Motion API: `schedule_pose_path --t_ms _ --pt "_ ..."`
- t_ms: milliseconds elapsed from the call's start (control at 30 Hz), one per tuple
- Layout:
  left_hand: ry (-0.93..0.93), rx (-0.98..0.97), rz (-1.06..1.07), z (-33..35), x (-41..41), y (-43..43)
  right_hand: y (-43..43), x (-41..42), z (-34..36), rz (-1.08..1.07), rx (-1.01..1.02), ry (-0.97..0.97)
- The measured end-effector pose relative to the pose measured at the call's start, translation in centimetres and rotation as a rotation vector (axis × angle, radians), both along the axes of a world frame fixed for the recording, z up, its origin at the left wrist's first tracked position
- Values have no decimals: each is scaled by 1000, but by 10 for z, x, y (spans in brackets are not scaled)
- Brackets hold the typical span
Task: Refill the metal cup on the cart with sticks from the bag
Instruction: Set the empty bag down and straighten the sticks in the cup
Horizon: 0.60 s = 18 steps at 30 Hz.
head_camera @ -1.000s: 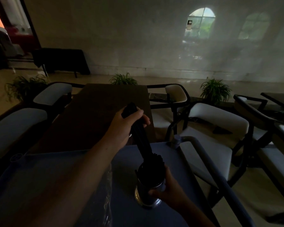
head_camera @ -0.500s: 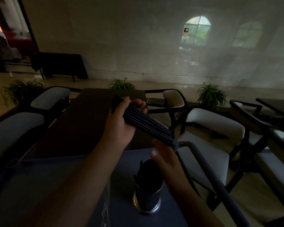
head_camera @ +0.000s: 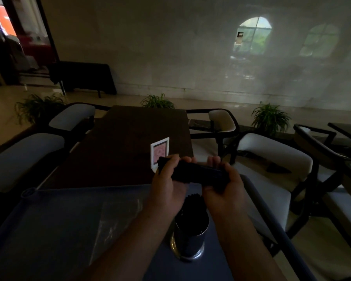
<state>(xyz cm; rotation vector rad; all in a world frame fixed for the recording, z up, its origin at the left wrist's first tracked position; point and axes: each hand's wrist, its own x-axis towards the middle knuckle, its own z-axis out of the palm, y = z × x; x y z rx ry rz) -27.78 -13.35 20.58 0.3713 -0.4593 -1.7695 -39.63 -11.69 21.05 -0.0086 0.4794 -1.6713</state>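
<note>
A shiny metal cup (head_camera: 188, 242) stands on the blue cart top (head_camera: 55, 216), with dark sticks (head_camera: 193, 205) standing in it. Above the cup I hold a bundle of black sticks (head_camera: 197, 172) almost level. My left hand (head_camera: 167, 183) grips the bundle's left end and my right hand (head_camera: 224, 185) grips its right end. A clear plastic bag (head_camera: 114, 224) lies flat on the cart to the left of the cup.
The cart's handle rail (head_camera: 276, 226) runs along its right side. Beyond the cart is a dark wooden table (head_camera: 120, 147) with a small white framed sign (head_camera: 159, 153). Cushioned chairs (head_camera: 272, 153) stand on both sides, and potted plants (head_camera: 270, 118) line the floor behind.
The bundle went from standing in the cup to lying level above it. My right hand let go of the cup and took the bundle's right end.
</note>
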Motion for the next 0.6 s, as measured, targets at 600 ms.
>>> schedule_pose_path --t_ms 600 --pt "-588 230 42 -13 5 8 -1 -5 0 -116 -8 205"
